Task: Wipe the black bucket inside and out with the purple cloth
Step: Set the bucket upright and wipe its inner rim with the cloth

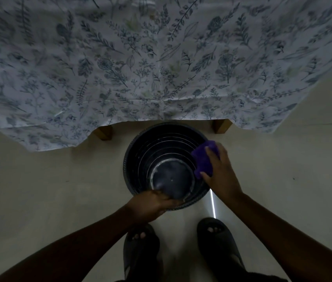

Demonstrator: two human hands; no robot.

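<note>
The black bucket (pixel 140 159) stands upright on the floor in front of my feet, its ribbed inside and round bottom facing the camera. My left hand (pixel 152 204) grips the near rim, fingers curled over the edge into the bucket. My right hand (pixel 220 171) holds the purple cloth (pixel 203 157) against the inner wall at the bucket's right rim, thumb and fingers spread over it. Part of the cloth is hidden under that hand.
A table draped in a leaf-patterned cloth (pixel 161 68) hangs just beyond the bucket, with two wooden legs (pixel 105 132) (pixel 221 126) showing under it. My feet in dark slippers (pixel 140 247) stand close behind the bucket on the pale floor (pixel 49 180).
</note>
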